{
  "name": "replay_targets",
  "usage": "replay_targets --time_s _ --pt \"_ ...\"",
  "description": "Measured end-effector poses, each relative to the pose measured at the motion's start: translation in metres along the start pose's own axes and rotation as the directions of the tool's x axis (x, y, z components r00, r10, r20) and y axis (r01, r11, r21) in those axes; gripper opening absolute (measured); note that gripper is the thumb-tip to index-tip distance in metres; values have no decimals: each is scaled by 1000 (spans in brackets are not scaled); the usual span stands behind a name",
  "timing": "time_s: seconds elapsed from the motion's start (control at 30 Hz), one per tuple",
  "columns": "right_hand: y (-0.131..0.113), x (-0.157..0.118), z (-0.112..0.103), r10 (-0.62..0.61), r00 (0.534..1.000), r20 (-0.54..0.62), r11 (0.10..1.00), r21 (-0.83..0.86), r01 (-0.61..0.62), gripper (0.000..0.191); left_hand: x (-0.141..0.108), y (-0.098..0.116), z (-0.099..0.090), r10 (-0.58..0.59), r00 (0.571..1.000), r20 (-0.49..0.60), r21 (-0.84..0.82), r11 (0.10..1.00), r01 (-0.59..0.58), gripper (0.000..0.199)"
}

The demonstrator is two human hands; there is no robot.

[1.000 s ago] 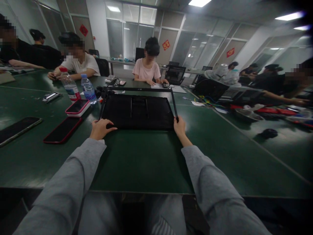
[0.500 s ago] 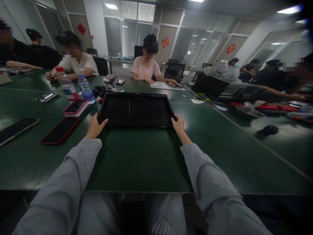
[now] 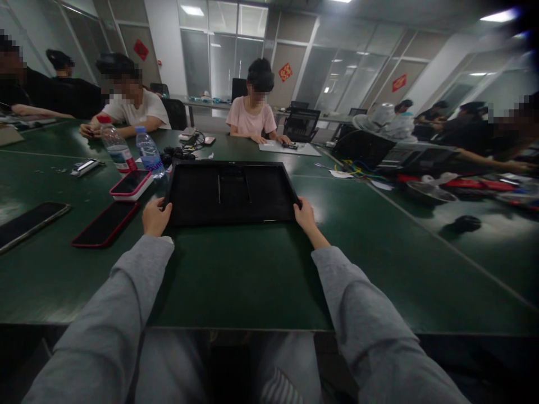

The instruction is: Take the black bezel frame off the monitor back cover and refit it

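Left hand [image 3: 155,217] farther left, at black casing [image 3: 233,193] with illegible rim marking [image 3: 232,163]

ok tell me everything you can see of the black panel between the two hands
The black panel is a wide, shallow rectangle that looks like plastic, with a rim around a darker, sunken middle. Two thin pale lines run through the middle, and a small light mark, too small to read, sits on the far rim. It appears to lie flat on the green table, long side facing the person. The left hand and right hand grip its sides near the closer corners.
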State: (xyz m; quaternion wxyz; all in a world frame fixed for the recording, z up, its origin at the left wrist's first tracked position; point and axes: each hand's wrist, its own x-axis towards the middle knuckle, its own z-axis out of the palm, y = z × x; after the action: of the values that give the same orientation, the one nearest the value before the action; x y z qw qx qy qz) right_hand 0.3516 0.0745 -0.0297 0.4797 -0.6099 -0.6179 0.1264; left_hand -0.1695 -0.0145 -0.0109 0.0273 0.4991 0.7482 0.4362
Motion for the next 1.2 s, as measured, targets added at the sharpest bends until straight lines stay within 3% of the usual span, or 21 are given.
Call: replay_targets --time_s 0.27,0.83,1.03,1.2 --pt "-9 -1 -1 27 1000 -7 999 30 -27 41 -4 10 -3 -54 992 116 130 991 38 52" --pt "3 1 1 -46 999 -25 998 -34 46 41 -7 13 -1 7 996 93 159 987 -22 50" --pt "-4 -2 -1 -126 979 -160 972 -218 90 44 -17 27 -3 131 991 -14 220 968 -125 57" --pt "-27 -15 -4 -236 955 -181 912 -382 153 50 -31 45 -5 354 935 5 248 906 -344 57"
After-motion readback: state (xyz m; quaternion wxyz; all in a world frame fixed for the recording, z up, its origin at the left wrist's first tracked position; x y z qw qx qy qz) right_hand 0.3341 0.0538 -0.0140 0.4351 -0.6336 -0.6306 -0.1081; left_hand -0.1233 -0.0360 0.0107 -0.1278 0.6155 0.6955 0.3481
